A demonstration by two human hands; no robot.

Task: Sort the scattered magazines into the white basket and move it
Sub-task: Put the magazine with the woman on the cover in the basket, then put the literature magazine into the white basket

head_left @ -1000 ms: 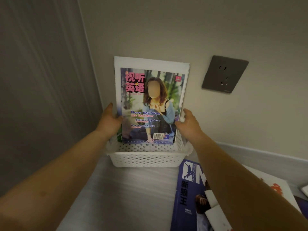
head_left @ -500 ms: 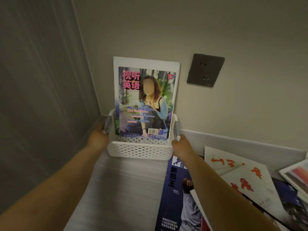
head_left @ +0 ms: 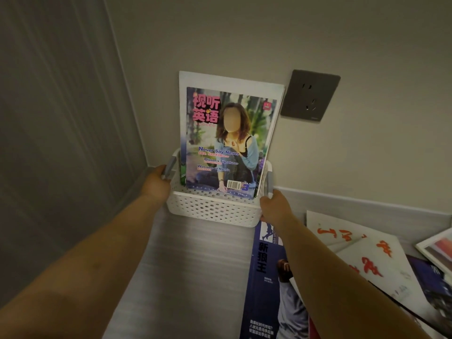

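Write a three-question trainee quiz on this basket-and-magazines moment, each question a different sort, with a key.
1. True or false: both hands grip the white basket by its side handles.
2. Multiple choice: the magazines in the basket are A) lying flat, B) standing upright against the wall, C) rolled up.
3. Fill in: the blue magazine still on the table lies on the person's ____ side.

Key
1. True: the left hand is on the left handle, the right hand on the right one.
2. B.
3. Right, beside the white magazines with red lettering.
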